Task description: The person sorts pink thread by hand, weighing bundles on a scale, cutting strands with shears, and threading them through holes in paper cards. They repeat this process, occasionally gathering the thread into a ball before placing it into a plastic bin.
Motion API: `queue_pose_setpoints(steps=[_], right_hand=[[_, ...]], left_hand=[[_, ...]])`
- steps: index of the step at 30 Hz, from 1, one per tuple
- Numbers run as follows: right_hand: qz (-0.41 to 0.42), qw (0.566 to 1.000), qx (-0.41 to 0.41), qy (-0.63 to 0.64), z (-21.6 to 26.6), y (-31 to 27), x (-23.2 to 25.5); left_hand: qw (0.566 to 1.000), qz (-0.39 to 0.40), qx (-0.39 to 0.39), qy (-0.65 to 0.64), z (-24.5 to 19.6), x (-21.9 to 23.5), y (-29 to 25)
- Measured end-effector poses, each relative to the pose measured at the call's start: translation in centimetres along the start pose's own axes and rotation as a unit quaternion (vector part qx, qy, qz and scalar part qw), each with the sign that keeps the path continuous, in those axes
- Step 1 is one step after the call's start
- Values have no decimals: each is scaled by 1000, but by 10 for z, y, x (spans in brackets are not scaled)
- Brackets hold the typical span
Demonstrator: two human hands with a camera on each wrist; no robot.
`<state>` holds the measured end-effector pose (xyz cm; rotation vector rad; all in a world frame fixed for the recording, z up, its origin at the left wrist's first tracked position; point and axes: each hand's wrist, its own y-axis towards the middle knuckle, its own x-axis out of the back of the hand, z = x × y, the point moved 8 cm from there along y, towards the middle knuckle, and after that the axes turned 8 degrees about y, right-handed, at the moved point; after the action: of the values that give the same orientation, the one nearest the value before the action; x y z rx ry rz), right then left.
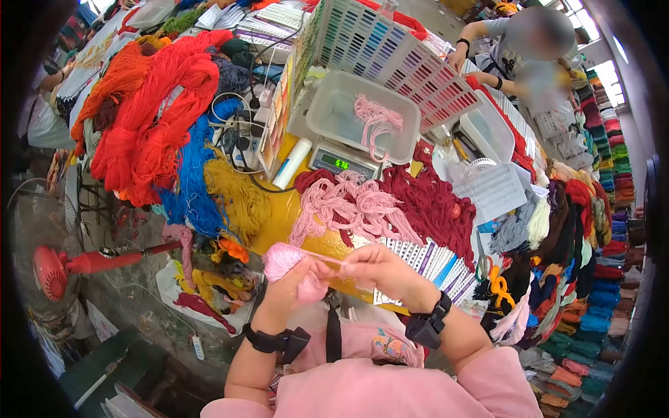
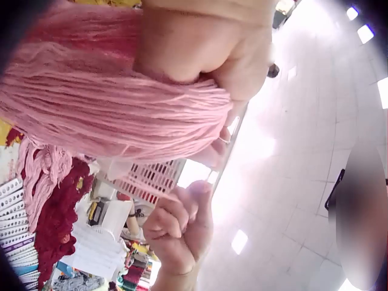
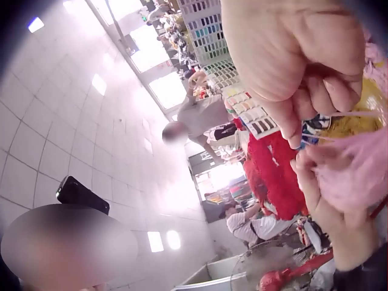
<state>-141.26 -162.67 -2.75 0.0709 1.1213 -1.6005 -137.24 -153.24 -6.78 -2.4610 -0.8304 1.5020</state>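
Note:
A bundle of pink yarn (image 1: 284, 262) is gripped by the left hand (image 1: 289, 284) above the table's front edge; the left wrist view shows its many parallel strands (image 2: 121, 109) looped over the hand. The right hand (image 1: 380, 270), just to the right, pinches a thin pink strand that runs taut from the bundle. In the right wrist view the right hand (image 3: 300, 60) has its fingers curled, and the left hand (image 3: 339, 224) holds the pink yarn (image 3: 357, 173) below it. Loose pink yarn (image 1: 348, 209) lies on the table beyond both hands.
A scale (image 1: 341, 164) reading 576 carries a clear bin (image 1: 327, 132) with pink yarn. Dark red yarn (image 1: 435, 202) and shade cards (image 1: 425, 263) lie to the right. Blue yarn (image 1: 191, 174) and red yarn (image 1: 153, 111) fill the left; a red fan (image 1: 52, 275) stands lower left.

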Motion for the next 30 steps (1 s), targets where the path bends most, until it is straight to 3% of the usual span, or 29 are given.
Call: queue_pose_setpoints(steps=[1,3,4,6,7,8,9,10,11,13,14,15,16,17,18,19,21,22,24,26,28,29,30], right_hand=[[-37,999,0,-36,7,1,10],[-63,997,29,-18,30,1,39],[-89,994,60,1,46,0,58],[-119,992,50,0,69,0,87],[-87,996,34,-2,80,-2,80],[-46,997,46,-31,95,-3,57],[-4,997,57,-57,112,-5,24],[44,991,94,-88,137,-13,-9],[26,986,140,-91,168,-28,-40],[45,950,277,-135,234,-57,-78],[-4,919,366,-147,271,-72,-76],[74,915,374,-130,303,-79,-67],[14,910,408,-70,324,-84,-54],[-33,894,436,-100,357,-95,-20],[-81,885,450,-90,374,-102,-1],[-1,882,455,-124,386,-98,0],[-187,787,583,-75,444,-147,114],[-183,789,581,-78,439,-136,114],[-238,782,504,-279,407,-103,92],[-290,806,417,-304,360,-46,84],[-283,812,379,-343,322,6,89],[-274,777,392,-409,304,26,86],[-282,611,476,-567,287,36,79]], left_hand=[[1000,-1,-1,-1,-3,5,-5],[995,-89,38,-17,-4,34,-24],[997,39,-65,16,-15,49,-30],[978,-110,-114,-136,-17,114,-60],[943,-126,-105,-289,-7,147,-73],[919,-223,-125,-299,5,193,-94],[946,-101,-160,-263,23,240,-115],[925,-274,-129,-229,45,266,-134],[875,-437,-96,-187,58,287,-156],[865,-468,-107,-146,60,275,-171],[856,-503,-95,-67,72,300,-194],[901,-398,-112,-132,87,317,-201],[929,-286,-128,-195,95,320,-201],[928,-285,-134,-200,95,315,-197],[891,-389,-128,-195,96,312,-203],[843,-490,-119,-189,96,308,-217],[834,-490,-113,-228,93,297,-228],[828,-488,-101,-256,94,294,-232],[836,-470,-101,-264,96,296,-233],[871,-411,-105,-246,96,303,-226],[869,-428,-83,-234,78,277,-207],[864,-446,-63,-225,72,264,-200],[865,-446,-61,-221,67,258,-195]])
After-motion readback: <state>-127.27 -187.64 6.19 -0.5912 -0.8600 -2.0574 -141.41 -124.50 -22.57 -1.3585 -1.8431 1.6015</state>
